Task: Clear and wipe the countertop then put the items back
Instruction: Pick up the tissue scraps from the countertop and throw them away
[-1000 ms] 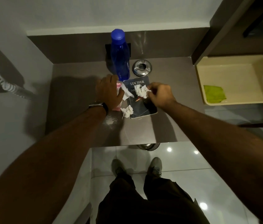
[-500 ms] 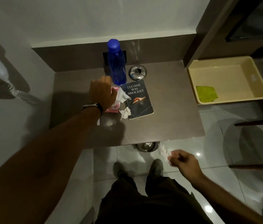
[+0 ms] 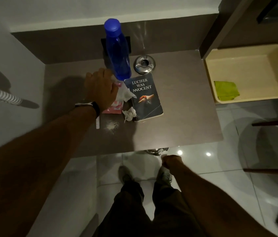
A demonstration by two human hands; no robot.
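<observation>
While low — right hand point(image 3: 170, 161) fisted.

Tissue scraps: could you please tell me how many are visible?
3: one crumpled beside the book, one under the left hand, one in the right hand. More may be hidden.

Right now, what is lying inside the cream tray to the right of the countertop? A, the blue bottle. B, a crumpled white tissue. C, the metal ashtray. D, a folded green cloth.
D: a folded green cloth lies in the near left corner of the cream tray, while the blue bottle, the metal ashtray and the crumpled tissue all sit on the countertop.
</observation>
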